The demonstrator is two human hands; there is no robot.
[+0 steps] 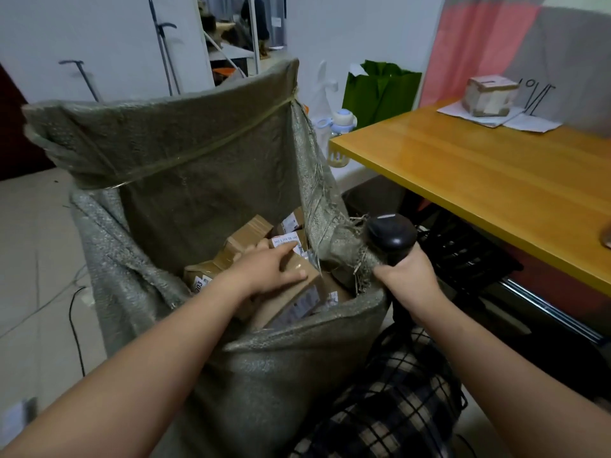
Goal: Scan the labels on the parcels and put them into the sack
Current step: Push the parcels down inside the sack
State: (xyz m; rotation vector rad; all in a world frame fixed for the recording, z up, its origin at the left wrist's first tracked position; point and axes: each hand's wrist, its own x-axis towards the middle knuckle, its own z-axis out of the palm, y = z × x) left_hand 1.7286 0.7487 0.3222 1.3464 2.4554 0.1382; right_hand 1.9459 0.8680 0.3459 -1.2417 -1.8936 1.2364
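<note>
Cardboard parcel (297, 292) at frame centre, inside sack (185, 160) mouth | left hand (267, 269) grips it | right hand (408, 279) clamps barcode scanner (391, 234) and sack rim | several parcels already bagged | one box (489, 95) waits on tabletop (496, 180), upper right

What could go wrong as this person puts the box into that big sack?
The right hand grips both the black barcode scanner and the frayed rim of the grey-green woven sack; a slip could let the mouth sag shut. The brown cardboard parcel under the left hand sits tilted on the pile and might slide. The taped box on the yellow wooden table could be forgotten.
</note>
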